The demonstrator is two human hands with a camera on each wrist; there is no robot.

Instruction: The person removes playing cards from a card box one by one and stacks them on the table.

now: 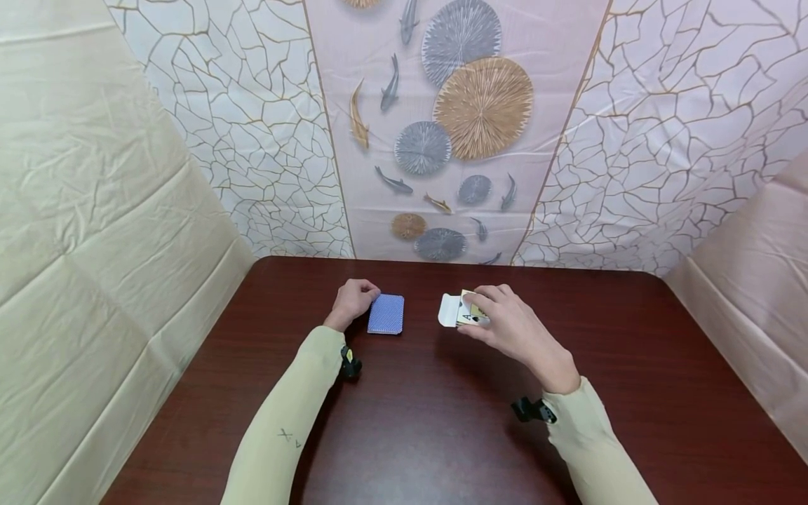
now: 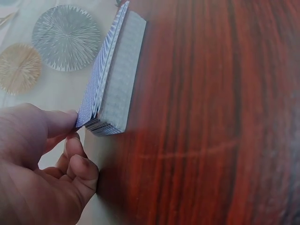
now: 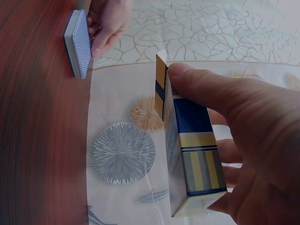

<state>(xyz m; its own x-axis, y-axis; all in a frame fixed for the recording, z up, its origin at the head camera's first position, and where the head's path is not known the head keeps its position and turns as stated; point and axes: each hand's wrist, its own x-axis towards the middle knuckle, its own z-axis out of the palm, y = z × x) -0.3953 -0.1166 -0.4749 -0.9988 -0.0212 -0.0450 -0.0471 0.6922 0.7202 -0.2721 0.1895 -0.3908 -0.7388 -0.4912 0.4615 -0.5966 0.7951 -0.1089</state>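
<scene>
A deck of blue-backed playing cards [image 1: 386,313] lies face down on the table, left of the middle. My left hand [image 1: 354,301] is at its far left corner. In the left wrist view the thumb and a finger pinch the corner of the top card [image 2: 89,105], which stands slightly off the stack [image 2: 123,77]. My right hand [image 1: 505,319] grips a card box [image 1: 472,308] between thumb and fingers. The box's white flap [image 1: 449,310] is open and points toward the deck. Blue, gold and striped bands mark the box's side [image 3: 197,140] in the right wrist view.
The dark red-brown wooden table [image 1: 404,421] reaches back to a patterned cloth [image 1: 435,140] hanging behind it. Beige cloth [image 1: 95,245] hangs along the left side, with more cloth [image 1: 757,266] at the right. Each sleeve carries a black wrist camera [image 1: 533,410].
</scene>
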